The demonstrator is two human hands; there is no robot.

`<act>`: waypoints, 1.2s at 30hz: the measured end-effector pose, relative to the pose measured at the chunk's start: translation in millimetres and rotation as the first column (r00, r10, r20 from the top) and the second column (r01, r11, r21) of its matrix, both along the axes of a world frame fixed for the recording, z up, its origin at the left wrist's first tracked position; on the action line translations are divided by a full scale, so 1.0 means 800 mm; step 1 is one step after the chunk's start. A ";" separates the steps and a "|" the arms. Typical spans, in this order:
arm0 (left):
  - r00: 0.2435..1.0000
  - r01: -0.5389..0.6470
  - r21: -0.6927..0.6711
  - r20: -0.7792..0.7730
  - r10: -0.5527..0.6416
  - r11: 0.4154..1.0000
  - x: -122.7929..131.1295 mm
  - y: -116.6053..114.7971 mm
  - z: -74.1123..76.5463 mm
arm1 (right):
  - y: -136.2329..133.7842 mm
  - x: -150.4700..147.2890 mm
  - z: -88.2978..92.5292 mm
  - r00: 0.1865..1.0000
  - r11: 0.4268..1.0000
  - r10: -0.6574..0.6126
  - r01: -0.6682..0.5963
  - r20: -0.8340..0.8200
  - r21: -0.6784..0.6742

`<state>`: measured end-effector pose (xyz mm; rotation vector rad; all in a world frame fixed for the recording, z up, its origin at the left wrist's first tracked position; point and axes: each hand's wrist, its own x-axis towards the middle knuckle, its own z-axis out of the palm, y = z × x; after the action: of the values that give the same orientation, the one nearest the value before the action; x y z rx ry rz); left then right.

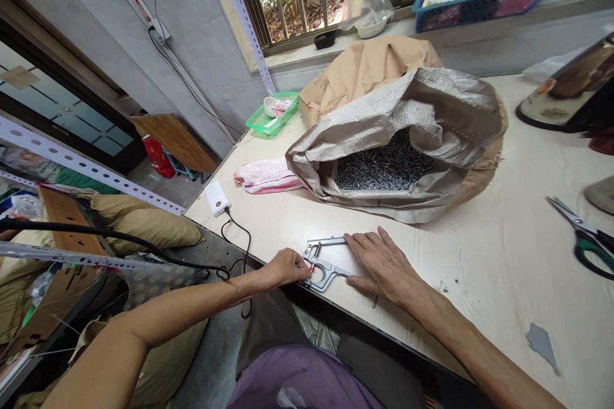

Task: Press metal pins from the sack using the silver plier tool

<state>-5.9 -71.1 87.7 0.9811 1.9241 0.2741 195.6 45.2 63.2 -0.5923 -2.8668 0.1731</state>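
Plainly, a grey metal hand tool (330, 273) is kept flat at the near edge of the pale table (489, 255), between the two hands, with its sprung end turned to the left and its two long handles to the right. By the left hand (288, 268) a small red piece (311, 269) at that end is pinched, the thumb and fingertips being drawn narrow. By the right hand (384, 265) the handles are spanned: the far one is met by the fingers, the near one by the thumb, so that the tool is held across a fairly wide grip. Beyond the tool, a large open sack (355, 121) is seen, filled with dark metal pieces (384, 166) and backed by brown paper (364, 64). To its left are laid a pink-and-white cloth (271, 177), a white device (217, 197) joined to a black cable (249, 236), and, farther off, a green basket (263, 130). On the right, scissors (582, 230) are placed, and nearer, a grey scrap (542, 344).
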 end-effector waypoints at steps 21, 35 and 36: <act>0.747 0.634 0.431 -0.556 -0.364 0.642 0.038 0.007 0.010 | -0.014 0.004 0.002 0.999 0.998 -0.040 0.039 -0.016 -0.039; 0.606 0.759 0.241 -0.601 -0.521 0.605 0.052 0.058 0.003 | -0.022 0.013 0.025 0.970 0.978 -0.187 0.170 0.154 0.118; 0.608 0.756 0.241 -0.604 -0.515 0.609 0.054 0.058 0.003 | -0.023 0.014 0.025 0.970 0.979 -0.188 0.171 0.154 0.114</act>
<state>37.3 -24.4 90.4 2.2213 1.7666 0.0539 206.6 26.9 83.4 -0.8794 -2.9344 -0.0504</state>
